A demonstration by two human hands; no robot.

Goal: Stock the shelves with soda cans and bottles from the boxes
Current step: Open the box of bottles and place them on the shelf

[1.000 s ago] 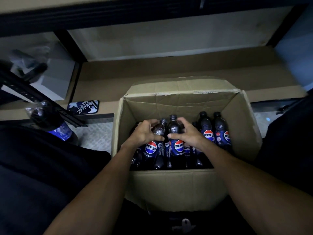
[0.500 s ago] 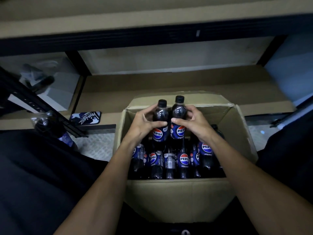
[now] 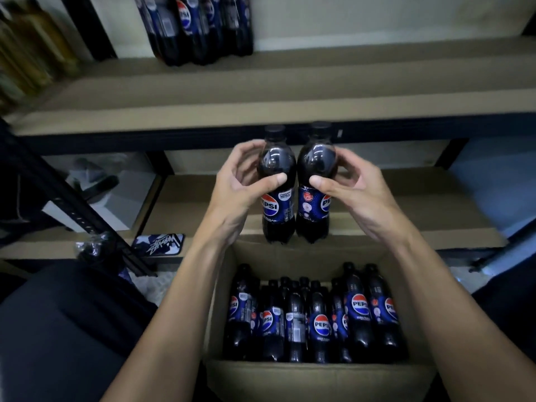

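My left hand [image 3: 242, 184] grips a dark Pepsi bottle [image 3: 275, 210] and my right hand [image 3: 353, 190] grips a second Pepsi bottle [image 3: 314, 210]. I hold the two upright and side by side, touching, above the far edge of the open cardboard box [image 3: 316, 378]. Several more Pepsi bottles [image 3: 319, 317] stand packed inside the box below my wrists. The bottle caps reach the dark front rail of the upper shelf [image 3: 290, 91]. On that shelf several Pepsi bottles [image 3: 200, 27] stand at the back left.
A lower shelf board [image 3: 435, 198] lies behind the box. At left a black slanted metal bar [image 3: 72, 207] crosses in front of a white box [image 3: 121, 204], a patterned phone case [image 3: 158, 245] and a wrapped bottle [image 3: 92, 250]. Yellowish bottles [image 3: 32, 50] stand at the upper left.
Both hands have lifted the two bottles up out of the box to the level of the upper shelf's rail. The view has tilted upward and now shows the upper shelf.
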